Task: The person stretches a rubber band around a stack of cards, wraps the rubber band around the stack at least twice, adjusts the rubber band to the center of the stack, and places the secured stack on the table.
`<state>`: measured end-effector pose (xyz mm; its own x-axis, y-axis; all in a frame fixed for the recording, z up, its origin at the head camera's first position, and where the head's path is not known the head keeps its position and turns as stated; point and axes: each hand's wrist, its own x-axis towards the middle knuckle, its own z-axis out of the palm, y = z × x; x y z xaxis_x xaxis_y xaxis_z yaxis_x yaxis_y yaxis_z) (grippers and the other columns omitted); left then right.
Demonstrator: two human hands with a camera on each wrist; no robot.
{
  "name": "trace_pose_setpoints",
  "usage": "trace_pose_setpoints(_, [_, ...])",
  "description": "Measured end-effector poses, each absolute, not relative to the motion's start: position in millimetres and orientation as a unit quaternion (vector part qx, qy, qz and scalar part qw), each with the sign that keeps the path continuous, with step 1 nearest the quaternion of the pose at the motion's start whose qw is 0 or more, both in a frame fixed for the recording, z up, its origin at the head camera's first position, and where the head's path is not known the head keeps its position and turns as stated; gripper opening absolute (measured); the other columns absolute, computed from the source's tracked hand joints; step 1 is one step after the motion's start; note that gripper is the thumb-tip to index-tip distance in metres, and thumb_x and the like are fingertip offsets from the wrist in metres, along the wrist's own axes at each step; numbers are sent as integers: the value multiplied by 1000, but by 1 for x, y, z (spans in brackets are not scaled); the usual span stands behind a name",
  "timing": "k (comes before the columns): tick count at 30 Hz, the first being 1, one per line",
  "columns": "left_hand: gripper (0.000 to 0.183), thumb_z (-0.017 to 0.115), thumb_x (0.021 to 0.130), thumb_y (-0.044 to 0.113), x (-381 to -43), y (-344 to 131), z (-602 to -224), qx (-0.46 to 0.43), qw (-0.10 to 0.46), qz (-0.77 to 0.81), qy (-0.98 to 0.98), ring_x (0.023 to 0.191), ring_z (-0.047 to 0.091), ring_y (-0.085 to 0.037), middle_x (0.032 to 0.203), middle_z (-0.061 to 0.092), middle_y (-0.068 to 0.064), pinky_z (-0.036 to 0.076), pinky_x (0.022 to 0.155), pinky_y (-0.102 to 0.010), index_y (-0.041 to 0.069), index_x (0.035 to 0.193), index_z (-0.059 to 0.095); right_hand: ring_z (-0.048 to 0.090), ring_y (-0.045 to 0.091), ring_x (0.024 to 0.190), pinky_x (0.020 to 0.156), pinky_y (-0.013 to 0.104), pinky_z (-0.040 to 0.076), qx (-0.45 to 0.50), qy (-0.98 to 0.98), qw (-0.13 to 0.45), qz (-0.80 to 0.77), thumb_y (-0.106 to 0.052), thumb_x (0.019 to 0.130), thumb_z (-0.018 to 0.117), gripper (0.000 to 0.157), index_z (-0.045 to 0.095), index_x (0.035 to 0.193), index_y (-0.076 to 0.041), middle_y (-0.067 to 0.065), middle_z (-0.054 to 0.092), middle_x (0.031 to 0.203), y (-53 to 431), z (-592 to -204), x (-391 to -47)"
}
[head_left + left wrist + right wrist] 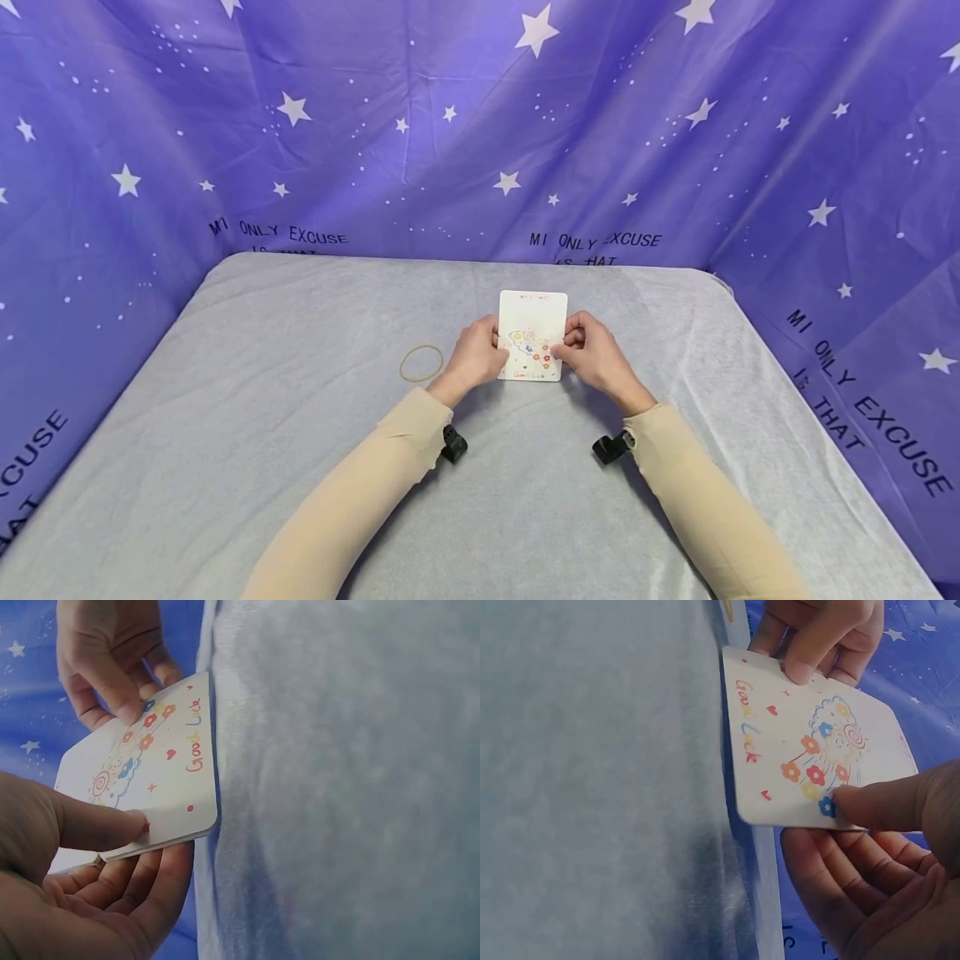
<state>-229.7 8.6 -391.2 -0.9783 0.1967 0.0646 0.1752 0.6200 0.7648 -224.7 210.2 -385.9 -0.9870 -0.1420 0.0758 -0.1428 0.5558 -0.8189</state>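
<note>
A small white notebook (531, 317) with rounded corners is held upright above the table, its printed face toward me. Flowers, a cloud and the words Good Luck decorate that face. My left hand (476, 352) pinches its left edge, thumb in front and fingers curled behind. On the opposite edge my right hand (596, 354) pinches it the same way. Layered edges of the notebook (169, 799) show beside the left thumb in the left wrist view. In the right wrist view, the right thumb presses near the blue flower on the notebook (780, 776).
A thin tan rubber band (422, 363) lies on the grey cloth-covered table (247, 417), left of my left hand. Purple curtains (450, 150) with white stars surround the table's back and sides. A small black camera is worn at each wrist.
</note>
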Motion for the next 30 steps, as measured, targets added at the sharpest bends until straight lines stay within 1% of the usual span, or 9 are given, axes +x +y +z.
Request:
trace_pose_setpoints(6, [10,50,76,0,-227,-1,-385,109,32,469,876,54,43,-14,73,49,-5,35,47,-24,6,83,46,59,27,73,65,41,53,95,-858,-14,505,-2,80,64,29,42,99,2,16,60,83,208,-382,-224])
trace_pose_setpoints(12, [12,54,75,2,-223,-5,-383,128,22,482,866,61,46,-15,76,51,-4,38,51,-24,7,84,47,58,37,76,67,47,51,112,-837,-19,535,6,80,60,29,41,101,10,24,58,85,200,-365,-209])
trace_pose_setpoints(16, [14,56,73,1,-222,-8,-383,129,13,498,857,64,47,-14,76,52,-3,40,54,-24,8,83,49,56,39,76,68,48,51,114,-834,-20,540,7,80,59,29,40,101,11,25,56,85,195,-356,-202])
trace_pose_setpoints(21, [15,56,73,0,-221,-12,-381,129,22,521,844,64,46,-13,74,51,-3,39,54,-23,7,84,49,57,38,75,68,49,51,121,-826,-14,551,8,79,59,30,41,102,11,26,57,85,192,-353,-199])
trace_pose_setpoints(26, [15,58,75,-1,-219,-17,-378,132,20,538,832,65,45,-13,73,51,-3,39,55,-23,7,85,50,58,37,73,66,46,52,131,-818,-7,561,9,79,59,30,41,103,11,27,57,85,189,-352,-198])
trace_pose_setpoints(30, [13,61,77,4,-219,-19,-376,140,7,540,830,66,49,-13,74,56,-2,42,58,-24,9,86,52,59,35,72,66,48,51,133,-805,-7,578,10,78,58,31,40,103,11,28,56,86,187,-351,-199])
